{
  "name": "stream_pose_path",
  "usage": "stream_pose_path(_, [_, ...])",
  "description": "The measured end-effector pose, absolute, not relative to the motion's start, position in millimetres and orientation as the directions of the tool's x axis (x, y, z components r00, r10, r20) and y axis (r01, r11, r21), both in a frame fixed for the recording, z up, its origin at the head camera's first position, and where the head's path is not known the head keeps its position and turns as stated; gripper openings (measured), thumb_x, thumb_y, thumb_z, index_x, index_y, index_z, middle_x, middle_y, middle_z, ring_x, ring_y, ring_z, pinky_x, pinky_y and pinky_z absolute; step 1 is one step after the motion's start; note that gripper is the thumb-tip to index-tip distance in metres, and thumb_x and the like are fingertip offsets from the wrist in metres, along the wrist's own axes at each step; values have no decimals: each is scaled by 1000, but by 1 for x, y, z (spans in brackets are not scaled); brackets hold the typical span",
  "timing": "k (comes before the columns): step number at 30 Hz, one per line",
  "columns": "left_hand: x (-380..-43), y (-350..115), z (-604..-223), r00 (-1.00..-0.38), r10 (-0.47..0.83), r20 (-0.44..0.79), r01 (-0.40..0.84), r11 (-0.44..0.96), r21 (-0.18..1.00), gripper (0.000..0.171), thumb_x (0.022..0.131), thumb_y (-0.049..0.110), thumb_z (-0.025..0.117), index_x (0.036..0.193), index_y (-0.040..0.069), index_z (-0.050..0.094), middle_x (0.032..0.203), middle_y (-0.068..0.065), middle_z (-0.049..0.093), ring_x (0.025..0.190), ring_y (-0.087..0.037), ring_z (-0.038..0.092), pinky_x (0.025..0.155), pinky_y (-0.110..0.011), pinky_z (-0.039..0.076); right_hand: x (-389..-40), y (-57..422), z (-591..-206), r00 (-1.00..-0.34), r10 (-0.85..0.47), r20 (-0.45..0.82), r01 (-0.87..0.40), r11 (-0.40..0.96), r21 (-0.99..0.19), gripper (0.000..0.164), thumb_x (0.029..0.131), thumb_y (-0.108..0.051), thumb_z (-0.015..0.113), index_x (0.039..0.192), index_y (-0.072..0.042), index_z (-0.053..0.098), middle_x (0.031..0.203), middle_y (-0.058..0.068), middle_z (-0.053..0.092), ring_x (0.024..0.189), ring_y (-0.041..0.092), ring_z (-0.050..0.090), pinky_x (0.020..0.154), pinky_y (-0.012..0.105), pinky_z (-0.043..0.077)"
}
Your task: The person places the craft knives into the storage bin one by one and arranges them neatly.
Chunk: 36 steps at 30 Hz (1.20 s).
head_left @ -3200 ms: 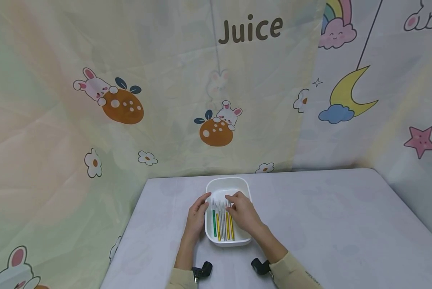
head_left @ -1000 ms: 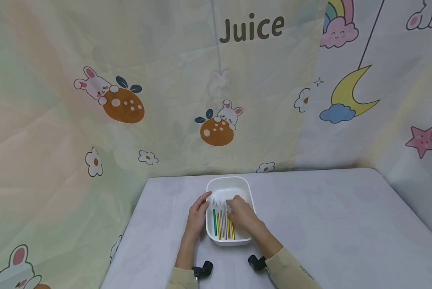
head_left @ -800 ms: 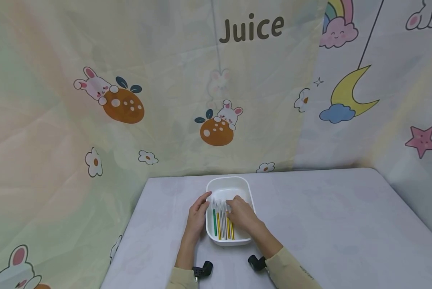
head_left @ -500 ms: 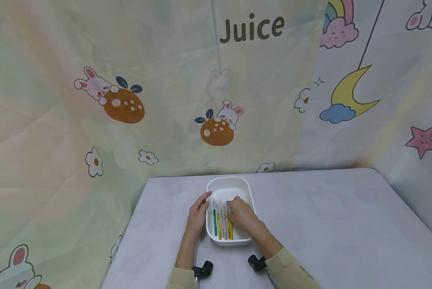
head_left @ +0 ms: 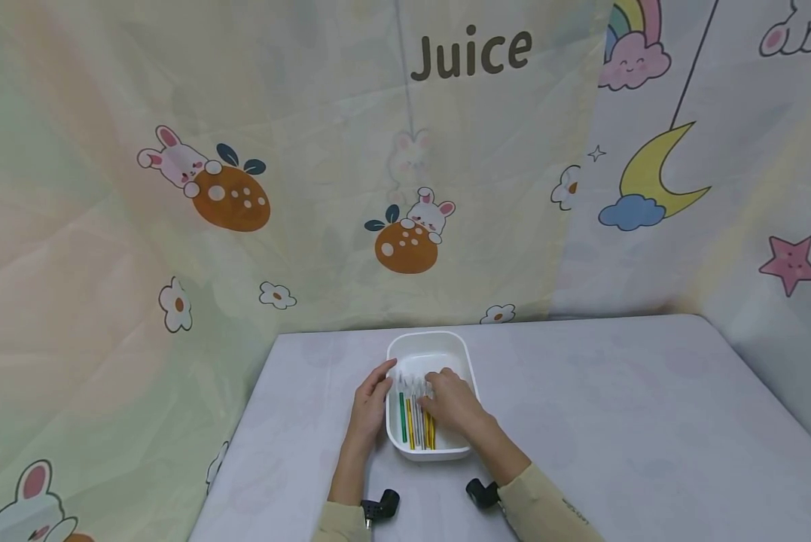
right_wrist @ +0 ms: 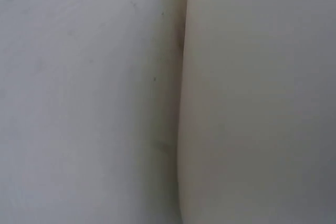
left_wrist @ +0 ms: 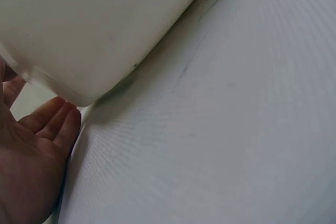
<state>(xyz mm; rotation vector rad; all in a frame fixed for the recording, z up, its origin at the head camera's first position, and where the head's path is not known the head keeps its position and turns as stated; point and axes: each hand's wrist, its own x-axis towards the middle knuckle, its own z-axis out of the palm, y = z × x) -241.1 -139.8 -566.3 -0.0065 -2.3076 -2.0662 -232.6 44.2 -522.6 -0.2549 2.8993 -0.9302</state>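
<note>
A white tray (head_left: 429,349) with rounded corners lies on the table. In its near half a row of slim sticks (head_left: 419,430) lies side by side, with green, yellow and silver shafts and pale, thin upper ends. My left hand (head_left: 367,406) holds the tray's left side, thumb and index finger at the rim; the left wrist view shows this hand's fingers (left_wrist: 67,124) against the tray's outside. Over the row's right side is my right hand (head_left: 454,400), its thumb and index finger touching the sticks. Its other fingers are hidden. The right wrist view shows only tray wall (right_wrist: 252,98) and tabletop.
A pale cloth covers the table (head_left: 615,421), which stretches well to the right of the tray. Behind it hangs a printed curtain (head_left: 324,150) with rabbits, flowers and a moon. Black wrist cameras sit near both sleeves.
The rightmost yellow sticks have shifted slightly left, closer to the others. My right thumb has moved left across the sticks. The left hand and the tray stay in place.
</note>
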Motion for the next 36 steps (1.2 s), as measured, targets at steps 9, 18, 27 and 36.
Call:
stream_pose_path(9, [-243, -138, -566, -999, -28, 33, 30, 107, 994, 37, 108, 24, 51, 143, 24, 63, 158, 7, 52, 157, -24, 33, 129, -54, 24, -229, 43, -519, -988, -150, 32, -142, 819, -556, 54, 93, -34, 78, 137, -6, 65, 124, 15, 64, 84, 19, 62, 77, 33, 63])
stream_pose_path(18, [-244, -138, -565, -999, -25, 22, 19, 97, 995, 37, 107, 22, 51, 141, 26, 65, 158, 6, 52, 157, -24, 33, 128, -53, 26, -219, 49, -514, -901, -167, 401, -394, 705, -590, 35, 97, -24, 75, 127, -7, 71, 111, 8, 67, 77, 11, 59, 63, 16, 52])
stream_pose_path(27, [-241, -141, -559, -997, -57, 58, 51, 127, 991, 58, 106, 21, 54, 160, 34, 38, 157, -5, 54, 148, -28, 48, 124, -55, 35, -224, 72, -507, -861, -71, 503, -397, 711, -580, 29, 94, -22, 78, 120, -9, 75, 109, 3, 68, 95, 16, 62, 75, 28, 58])
stream_pose_path(36, [-243, -158, -541, -965, -109, 237, 147, 522, 840, 68, 105, 41, 58, 165, 31, 29, 173, 1, 24, 163, -26, 17, 131, -56, 15, -233, 108, -503, -882, -2, 471, -291, 789, -541, 51, 96, -34, 74, 138, -6, 66, 126, 14, 66, 114, 30, 58, 88, 44, 58])
